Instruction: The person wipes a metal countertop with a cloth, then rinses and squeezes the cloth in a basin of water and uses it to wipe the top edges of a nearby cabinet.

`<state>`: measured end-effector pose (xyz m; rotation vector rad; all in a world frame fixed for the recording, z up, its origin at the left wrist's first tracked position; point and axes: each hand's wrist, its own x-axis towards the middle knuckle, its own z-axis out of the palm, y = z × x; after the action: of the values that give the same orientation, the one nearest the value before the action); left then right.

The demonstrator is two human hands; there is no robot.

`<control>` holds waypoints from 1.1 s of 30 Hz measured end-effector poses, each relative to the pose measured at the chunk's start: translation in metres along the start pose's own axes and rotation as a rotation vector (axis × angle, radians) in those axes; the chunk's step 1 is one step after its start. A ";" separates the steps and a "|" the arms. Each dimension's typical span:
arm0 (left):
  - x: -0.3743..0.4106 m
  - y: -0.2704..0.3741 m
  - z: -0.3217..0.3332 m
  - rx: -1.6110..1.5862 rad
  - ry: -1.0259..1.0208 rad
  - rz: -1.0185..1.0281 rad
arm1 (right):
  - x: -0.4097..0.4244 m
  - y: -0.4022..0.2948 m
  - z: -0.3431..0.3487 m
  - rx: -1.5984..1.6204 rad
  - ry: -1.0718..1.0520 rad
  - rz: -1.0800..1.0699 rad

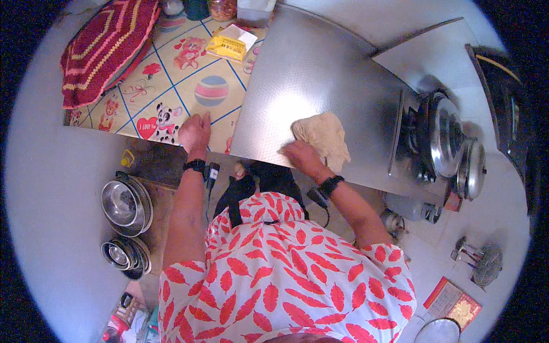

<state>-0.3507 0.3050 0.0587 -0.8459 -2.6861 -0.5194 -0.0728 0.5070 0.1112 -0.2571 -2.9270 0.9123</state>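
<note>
My left hand (pixel 195 132), loosely curled, is over the front edge of the patterned tablecloth (pixel 180 107); nothing shows in it, and whether its fingers are fully closed is unclear. My right hand (pixel 302 158) is at the front of a shiny textured metal countertop (pixel 326 73). A tan cloth (pixel 328 135) lies crumpled on the metal, right beside and partly behind that hand; whether the fingers grip it is not visible. Each wrist wears a black band.
A yellow packet (pixel 229 46), jars (pixel 223 8) and a crocheted maroon cover (pixel 109 49) are at the back left. Lidded metal pots (pixel 444 135) stand on the right. Below left are nested steel bowls (pixel 121 203); a boxed item (pixel 454 304) is at the lower right.
</note>
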 end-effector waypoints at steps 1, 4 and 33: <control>0.001 0.002 -0.001 -0.011 0.004 -0.006 | -0.011 0.007 -0.012 0.009 0.028 0.048; 0.001 0.008 -0.006 -0.029 0.011 -0.011 | -0.029 0.051 -0.036 -0.190 0.120 0.418; 0.004 0.012 -0.012 0.009 -0.045 -0.024 | -0.006 0.169 -0.088 -0.247 0.542 0.606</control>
<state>-0.3446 0.3113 0.0735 -0.8333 -2.7410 -0.4989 -0.0331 0.6921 0.0871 -1.2347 -2.4516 0.4055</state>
